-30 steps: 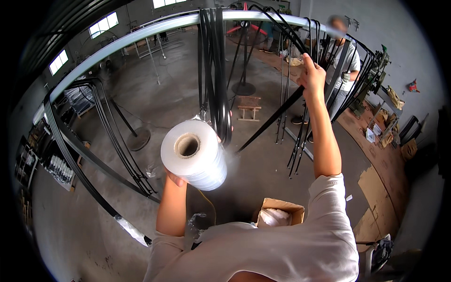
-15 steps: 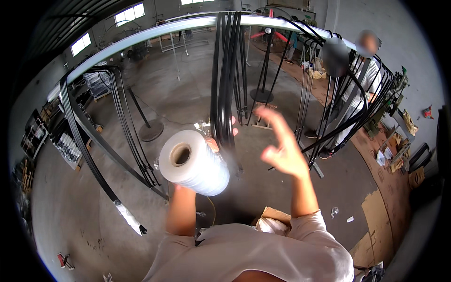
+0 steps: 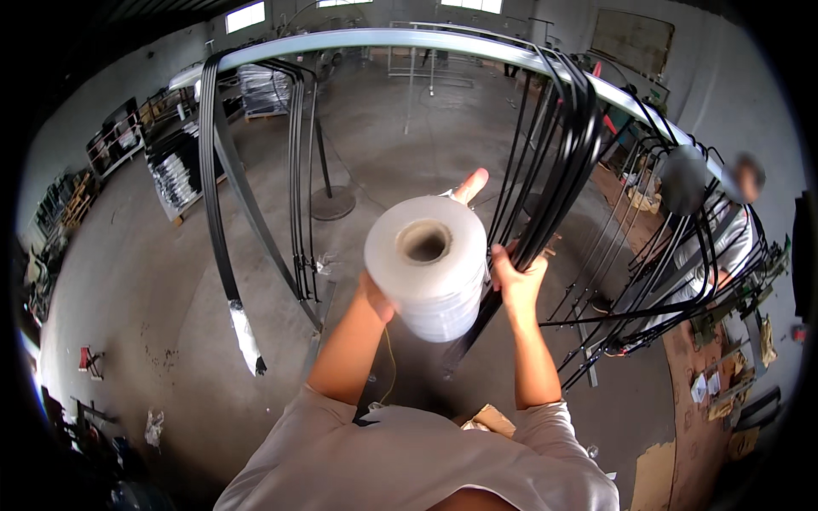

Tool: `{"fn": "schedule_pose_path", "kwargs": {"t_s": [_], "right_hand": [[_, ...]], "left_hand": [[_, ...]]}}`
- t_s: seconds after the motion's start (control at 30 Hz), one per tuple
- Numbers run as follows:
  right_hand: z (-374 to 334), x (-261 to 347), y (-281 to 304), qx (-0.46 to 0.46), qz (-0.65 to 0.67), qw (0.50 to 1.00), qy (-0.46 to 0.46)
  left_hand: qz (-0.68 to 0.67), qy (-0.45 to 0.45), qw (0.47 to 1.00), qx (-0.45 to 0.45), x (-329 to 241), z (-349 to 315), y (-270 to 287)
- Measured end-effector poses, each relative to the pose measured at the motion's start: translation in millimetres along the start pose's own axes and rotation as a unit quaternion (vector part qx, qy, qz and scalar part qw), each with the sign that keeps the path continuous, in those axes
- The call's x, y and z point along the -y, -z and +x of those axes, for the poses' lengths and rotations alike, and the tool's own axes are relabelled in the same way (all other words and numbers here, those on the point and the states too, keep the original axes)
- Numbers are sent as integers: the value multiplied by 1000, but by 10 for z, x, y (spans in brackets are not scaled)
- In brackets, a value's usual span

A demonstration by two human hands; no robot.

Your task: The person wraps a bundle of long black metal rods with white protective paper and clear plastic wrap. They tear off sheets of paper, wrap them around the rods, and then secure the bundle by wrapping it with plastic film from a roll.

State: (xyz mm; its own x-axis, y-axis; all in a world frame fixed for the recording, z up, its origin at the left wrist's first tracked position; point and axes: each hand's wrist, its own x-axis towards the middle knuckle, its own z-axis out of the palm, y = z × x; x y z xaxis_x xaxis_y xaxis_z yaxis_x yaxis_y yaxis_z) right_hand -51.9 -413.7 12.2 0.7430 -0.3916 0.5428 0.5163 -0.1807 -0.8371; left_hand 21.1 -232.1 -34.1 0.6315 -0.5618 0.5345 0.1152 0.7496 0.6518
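Observation:
My left hand (image 3: pixel 375 298) is wrapped round a large roll of clear stretch film (image 3: pixel 439 294), which is tilted so its cardboard core faces up. Part of that hand is hidden behind the roll. Just right of the roll, my right hand (image 3: pixel 520 279) closes on a bundle of long black strips (image 3: pixel 554 183) hanging from a pale metal rail (image 3: pixel 375 38). The bundle's lower end looks blurred, with film seeming to cover it. Further left hangs another black bundle (image 3: pixel 213 187), its bottom covered by a whitish wrap (image 3: pixel 244 336).
A stand with a round base (image 3: pixel 332 203) is beyond the left strips. At right, a co-worker (image 3: pixel 720 247) stands behind more hanging black strips (image 3: pixel 630 319). A cardboard box (image 3: pixel 492 420) lies close to my body, and stacked goods (image 3: pixel 175 175) are at left.
My right hand, raised open in the air before, has come down onto the black bundle. The roll sits further right and higher in view, and the scene has shifted right as my head turned left.

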Motion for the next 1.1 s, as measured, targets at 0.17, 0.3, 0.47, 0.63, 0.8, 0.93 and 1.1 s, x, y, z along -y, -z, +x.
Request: {"fn": "schedule_pose_path", "kwargs": {"t_s": [0.17, 0.3, 0.47, 0.63, 0.8, 0.93, 1.1], "right_hand": [[431, 331, -281, 89, 63, 994, -27], [736, 367, -723, 170, 129, 976, -50], [1032, 243, -1108, 175, 153, 969, -86], [1218, 180, -1651, 184, 189, 955, -132], [1358, 91, -2142, 189, 190, 951, -155], [1429, 16, -2508, 185, 197, 955, -125], [1511, -105, -2854, 92, 150, 981, -84]], "left_hand": [[55, -13, 988, 143, -83, 175, -123], [-46, 117, 991, -35, 748, -415, 1116], [-82, 144, 978, -126, 1129, -659, 1580], [-156, 116, 973, -121, 440, -497, 1493], [-136, 100, 979, -110, -52, -502, 1554], [-114, 115, 979, -126, -362, -562, 1731], [-41, 74, 987, -134, -649, -633, 1833]]}}
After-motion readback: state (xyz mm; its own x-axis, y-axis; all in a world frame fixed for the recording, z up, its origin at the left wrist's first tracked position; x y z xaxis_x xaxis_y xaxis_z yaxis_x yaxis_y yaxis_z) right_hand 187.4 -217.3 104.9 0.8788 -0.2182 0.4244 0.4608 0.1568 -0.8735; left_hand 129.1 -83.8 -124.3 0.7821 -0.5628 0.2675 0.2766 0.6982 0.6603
